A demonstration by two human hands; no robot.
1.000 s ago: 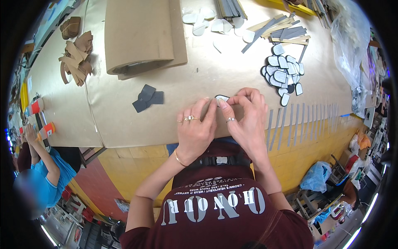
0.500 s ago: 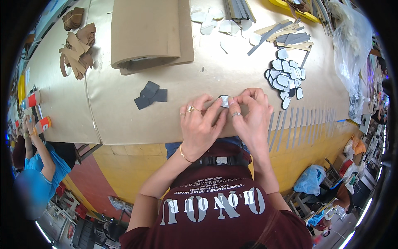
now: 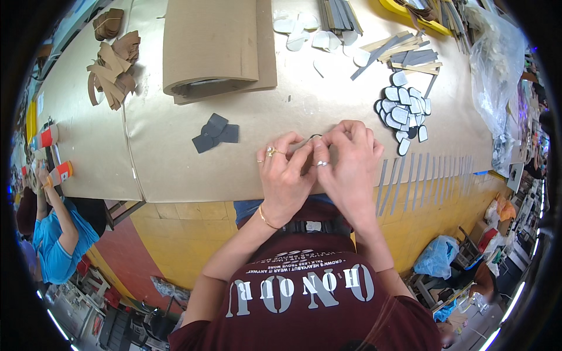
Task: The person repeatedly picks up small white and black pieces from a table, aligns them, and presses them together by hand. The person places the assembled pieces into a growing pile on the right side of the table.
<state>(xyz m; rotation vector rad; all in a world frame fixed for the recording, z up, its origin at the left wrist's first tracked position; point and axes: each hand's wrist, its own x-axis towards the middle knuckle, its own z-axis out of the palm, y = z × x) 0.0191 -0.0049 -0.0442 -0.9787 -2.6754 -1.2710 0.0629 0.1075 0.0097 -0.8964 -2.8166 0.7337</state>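
At the left edge of the frame, two bottles [image 3: 45, 137] wear red-and-white labels, their print too small for me to read; a co-worker in a blue top [image 3: 64, 240] sits below them. Towards the upper left lie a tied brown bundle [image 3: 108, 23] and a loose heap of brown strips [image 3: 112, 70], on a desk [image 3: 170, 169] covered in shiny tan sheeting with a seam. The floor [image 3: 187, 216] beneath is yellow, crossed by a red band.

Left of centre, a thick brown roll [image 3: 211, 47] lies above some overlapping dark grey pieces [image 3: 216, 133]. At the centre, the left hand [image 3: 287, 172] and right hand [image 3: 350, 164] meet, fingers curled and fingertips closed on a small dark-edged piece [image 3: 316, 136], mostly hidden. Below, bold pale lettering, upside down, fills the maroon shirt [image 3: 281, 322].

Right of centre, grey and tan strips [image 3: 404, 55] fan out above a pile of white, black-rimmed tabs [image 3: 404, 111]; thin grey strips [image 3: 420, 175] line the desk's near edge. Lower right sits a blue plastic bag [image 3: 436, 255]; clear plastic [image 3: 497, 64] hangs upper right.
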